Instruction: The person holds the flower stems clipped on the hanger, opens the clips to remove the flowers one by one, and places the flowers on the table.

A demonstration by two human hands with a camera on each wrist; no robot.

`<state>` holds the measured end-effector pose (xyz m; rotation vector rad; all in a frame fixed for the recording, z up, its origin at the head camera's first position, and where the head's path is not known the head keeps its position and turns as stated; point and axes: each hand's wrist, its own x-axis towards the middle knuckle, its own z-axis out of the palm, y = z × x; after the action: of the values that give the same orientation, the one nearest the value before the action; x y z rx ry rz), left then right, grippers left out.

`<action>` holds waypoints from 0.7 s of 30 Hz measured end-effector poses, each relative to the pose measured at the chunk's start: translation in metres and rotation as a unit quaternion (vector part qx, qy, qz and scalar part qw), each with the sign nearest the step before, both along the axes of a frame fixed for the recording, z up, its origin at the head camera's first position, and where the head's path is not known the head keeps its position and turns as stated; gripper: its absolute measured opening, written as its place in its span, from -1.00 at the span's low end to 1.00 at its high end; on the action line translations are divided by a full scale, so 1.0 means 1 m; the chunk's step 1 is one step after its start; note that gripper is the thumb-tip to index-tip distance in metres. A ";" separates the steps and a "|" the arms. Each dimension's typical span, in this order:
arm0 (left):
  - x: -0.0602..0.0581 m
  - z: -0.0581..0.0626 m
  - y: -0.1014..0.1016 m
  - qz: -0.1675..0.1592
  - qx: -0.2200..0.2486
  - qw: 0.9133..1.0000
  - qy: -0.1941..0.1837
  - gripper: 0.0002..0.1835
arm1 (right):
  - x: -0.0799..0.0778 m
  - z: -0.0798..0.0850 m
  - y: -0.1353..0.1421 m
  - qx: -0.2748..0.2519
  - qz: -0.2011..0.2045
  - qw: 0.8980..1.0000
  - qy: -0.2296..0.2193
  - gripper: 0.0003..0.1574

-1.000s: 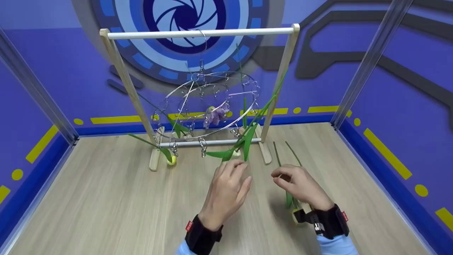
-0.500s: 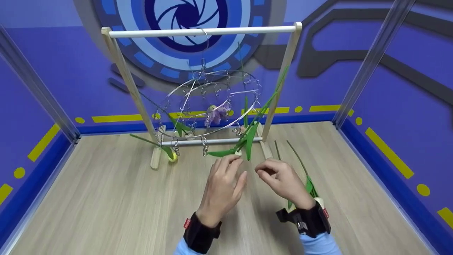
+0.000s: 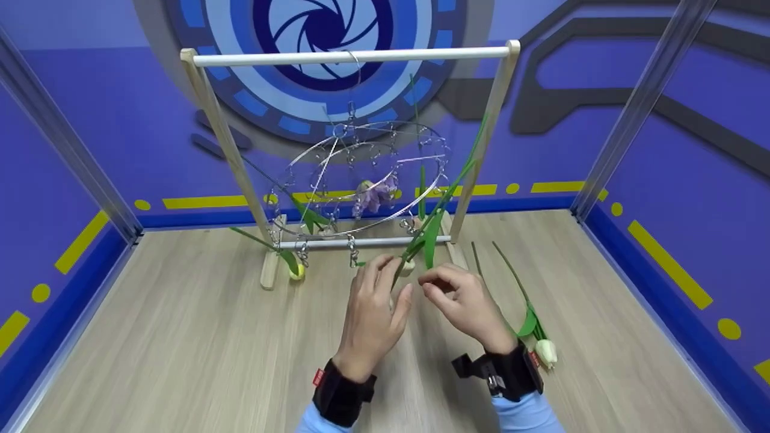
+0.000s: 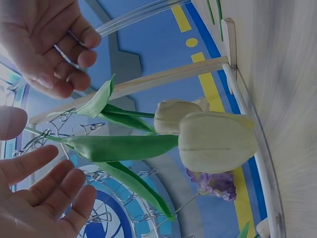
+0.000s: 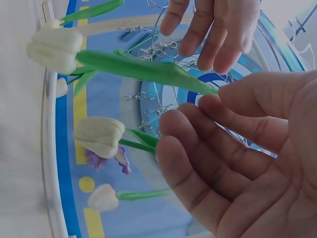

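Two white tulips hang head-down at the right of the round clip hanger [image 3: 361, 231], seen large as the nearer tulip [image 4: 218, 143] and the farther tulip [image 4: 171, 116] in the left wrist view. My left hand [image 3: 370, 322] is beside them, thumb and fingers apart around the nearer tulip's stem without closing on it. To their right is my right hand [image 3: 466, 304], fingers loosely curled, nothing seen between them. In the right wrist view its thumb overlaps the tip of a green leaf [image 5: 143, 68].
A wooden stand with a white top bar [image 3: 289, 59] carries the hanger. Also hanging are a purple flower [image 3: 376, 195], a yellow tulip [image 3: 296, 272] and other tulips. A white tulip [image 3: 545, 353] lies on the table at the right, and another stem [image 3: 476, 258] lies beside it.
My right hand has moved left from over the lying tulips to close beside the hanging ones. My left hand has shifted slightly left and forward, hiding part of a leaf.
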<state>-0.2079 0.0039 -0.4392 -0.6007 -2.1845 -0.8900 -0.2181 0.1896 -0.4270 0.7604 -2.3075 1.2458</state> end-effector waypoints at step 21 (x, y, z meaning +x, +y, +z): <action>-0.002 -0.005 0.002 -0.022 0.005 0.999 -0.037 -0.62 | -0.005 -0.006 -0.016 -0.123 0.020 0.992 0.028 -0.55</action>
<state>-0.2104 0.0060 -0.4444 -0.6238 -2.2395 -0.9592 -0.2234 0.1734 -0.4334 0.7459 -2.0550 1.4726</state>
